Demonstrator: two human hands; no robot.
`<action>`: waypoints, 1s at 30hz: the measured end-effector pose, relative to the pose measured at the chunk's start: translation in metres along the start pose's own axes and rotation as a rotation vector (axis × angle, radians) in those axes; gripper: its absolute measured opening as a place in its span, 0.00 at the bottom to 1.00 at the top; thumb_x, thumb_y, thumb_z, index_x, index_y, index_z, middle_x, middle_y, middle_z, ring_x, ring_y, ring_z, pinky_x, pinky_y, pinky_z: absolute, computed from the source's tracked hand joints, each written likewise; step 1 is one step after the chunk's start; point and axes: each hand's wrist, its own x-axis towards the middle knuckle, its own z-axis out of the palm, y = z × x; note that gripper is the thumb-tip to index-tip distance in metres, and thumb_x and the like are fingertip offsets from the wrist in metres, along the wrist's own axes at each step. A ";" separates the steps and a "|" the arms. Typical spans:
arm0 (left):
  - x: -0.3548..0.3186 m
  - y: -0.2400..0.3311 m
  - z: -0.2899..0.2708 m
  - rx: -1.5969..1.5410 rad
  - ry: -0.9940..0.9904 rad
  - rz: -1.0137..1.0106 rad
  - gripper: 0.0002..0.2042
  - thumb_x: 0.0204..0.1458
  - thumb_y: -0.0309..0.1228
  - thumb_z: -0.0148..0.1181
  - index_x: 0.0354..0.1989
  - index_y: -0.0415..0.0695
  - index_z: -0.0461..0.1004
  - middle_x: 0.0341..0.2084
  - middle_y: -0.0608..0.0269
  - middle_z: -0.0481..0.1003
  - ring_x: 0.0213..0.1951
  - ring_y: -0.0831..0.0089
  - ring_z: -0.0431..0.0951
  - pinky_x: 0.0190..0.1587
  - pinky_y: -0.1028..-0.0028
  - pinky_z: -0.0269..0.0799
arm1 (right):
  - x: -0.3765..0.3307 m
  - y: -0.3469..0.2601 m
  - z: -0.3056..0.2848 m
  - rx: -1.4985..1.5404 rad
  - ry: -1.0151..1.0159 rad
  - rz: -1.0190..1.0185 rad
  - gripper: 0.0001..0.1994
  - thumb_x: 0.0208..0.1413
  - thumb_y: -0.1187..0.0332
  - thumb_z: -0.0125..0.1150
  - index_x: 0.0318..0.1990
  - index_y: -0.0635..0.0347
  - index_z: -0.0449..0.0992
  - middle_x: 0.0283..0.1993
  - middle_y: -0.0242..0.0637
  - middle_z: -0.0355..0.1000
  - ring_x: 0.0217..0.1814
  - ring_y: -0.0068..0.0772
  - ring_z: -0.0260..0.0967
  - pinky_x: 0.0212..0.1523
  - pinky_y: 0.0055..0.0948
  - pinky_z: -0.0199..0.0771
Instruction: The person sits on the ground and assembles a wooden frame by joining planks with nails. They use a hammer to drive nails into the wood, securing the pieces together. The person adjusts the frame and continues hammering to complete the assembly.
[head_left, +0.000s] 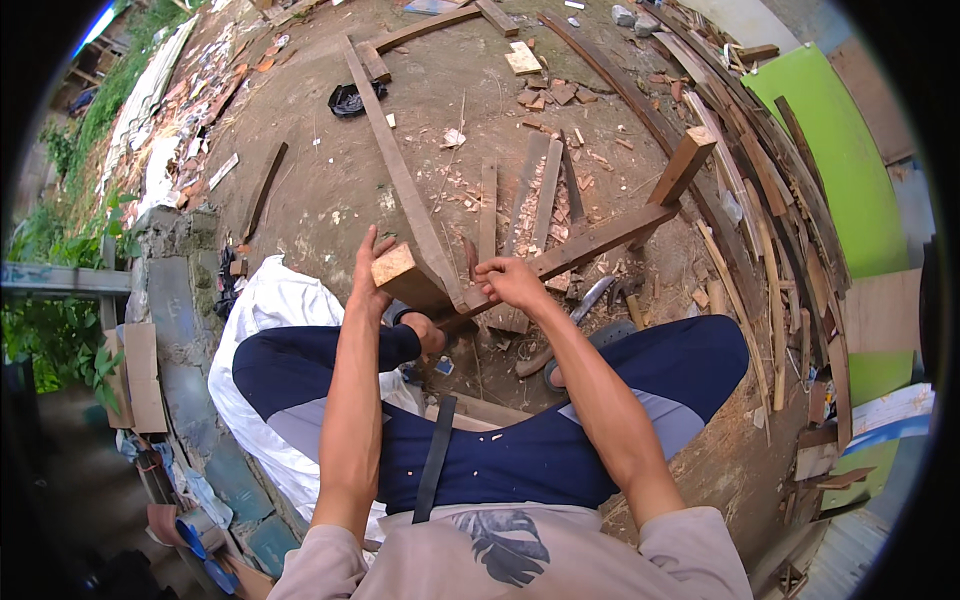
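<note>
Timber crossbar (602, 242) — right-end post (684, 166) seemingly joined, left-end block (412, 276) apparently unfinished — left hand (367, 274), fingers spread against the block; right hand (514, 284), fingers curled at the crossbar, grip unclear.

Brown wood crossbar (600, 243) over there, slanting away to R; L post (415, 285) & R post (680, 170) nr its ends, pale-topped; long beam (398, 165) meets it nr L end.
</note>
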 end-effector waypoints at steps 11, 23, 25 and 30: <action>0.005 -0.038 -0.020 0.122 -0.105 -0.062 0.46 0.55 0.66 0.54 0.70 0.40 0.58 0.52 0.51 0.73 0.51 0.58 0.75 0.58 0.53 0.72 | -0.021 0.010 0.042 -0.134 0.099 -0.224 0.18 0.53 0.72 0.52 0.49 0.64 0.82 0.45 0.53 0.80 0.50 0.49 0.79 0.52 0.39 0.76; 0.037 -0.054 -0.006 0.271 0.064 -0.145 0.38 0.56 0.59 0.60 0.62 0.36 0.67 0.47 0.46 0.79 0.43 0.54 0.83 0.47 0.55 0.80 | -0.022 0.028 0.046 -0.139 0.165 -0.335 0.17 0.60 0.63 0.60 0.49 0.65 0.82 0.45 0.55 0.79 0.48 0.50 0.79 0.51 0.39 0.76; 0.027 -0.047 0.003 0.265 -0.206 -0.233 0.35 0.59 0.55 0.59 0.62 0.35 0.67 0.47 0.44 0.79 0.44 0.53 0.83 0.48 0.56 0.81 | -0.023 0.029 0.044 -0.134 0.156 -0.321 0.16 0.61 0.63 0.60 0.50 0.65 0.81 0.45 0.54 0.79 0.47 0.48 0.79 0.50 0.38 0.77; 0.046 -0.045 -0.024 0.423 -0.316 -0.322 0.29 0.61 0.45 0.61 0.61 0.34 0.67 0.49 0.43 0.78 0.47 0.53 0.83 0.49 0.56 0.81 | -0.032 0.018 0.045 -0.088 0.098 -0.240 0.17 0.63 0.64 0.59 0.54 0.64 0.79 0.46 0.52 0.79 0.48 0.43 0.80 0.49 0.37 0.77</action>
